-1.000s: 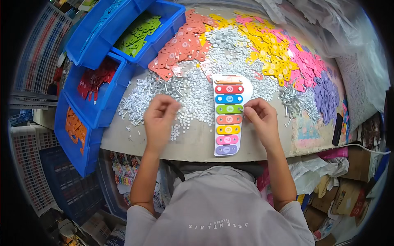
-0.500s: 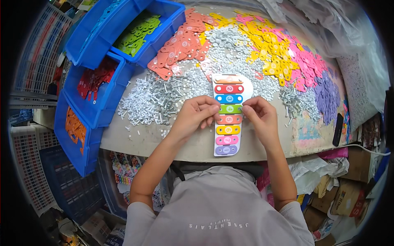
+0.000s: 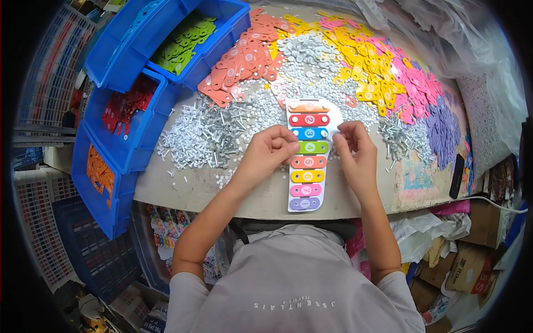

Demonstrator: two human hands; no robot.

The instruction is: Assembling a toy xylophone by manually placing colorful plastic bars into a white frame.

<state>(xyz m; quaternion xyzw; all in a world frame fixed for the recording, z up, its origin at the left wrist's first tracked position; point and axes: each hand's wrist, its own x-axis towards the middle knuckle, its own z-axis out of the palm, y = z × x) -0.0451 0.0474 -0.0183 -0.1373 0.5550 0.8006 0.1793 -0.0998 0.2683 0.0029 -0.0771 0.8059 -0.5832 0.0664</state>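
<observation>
A toy xylophone (image 3: 308,154) stands lengthwise before me on the table, a white base bearing several coloured bars from orange at the far end to purple at the near end. White caps sit on the ends of the far bars, the red bar (image 3: 300,119) among them; dark holes show in the ends of the nearer ones. My left hand (image 3: 271,151) is closed, thumb and forefinger pinched at the left end of the green bar (image 3: 312,147). My right hand (image 3: 355,149) is closed beside the right end of the blue bar (image 3: 309,133). Anything small between its fingers is hidden.
White and silver screws (image 3: 191,136) lie heaped at left, small white caps (image 3: 311,58) beyond. Loose coral (image 3: 239,66), yellow (image 3: 361,55), pink (image 3: 416,89) and purple bars (image 3: 442,133) cover the far and right table. Blue bins (image 3: 158,141) line the left edge; a black phone-like object (image 3: 457,176) lies right.
My right hand has shifted up and slightly right, from the green bar's end to beside the blue bar. My left hand has moved slightly, staying by the green bar.
</observation>
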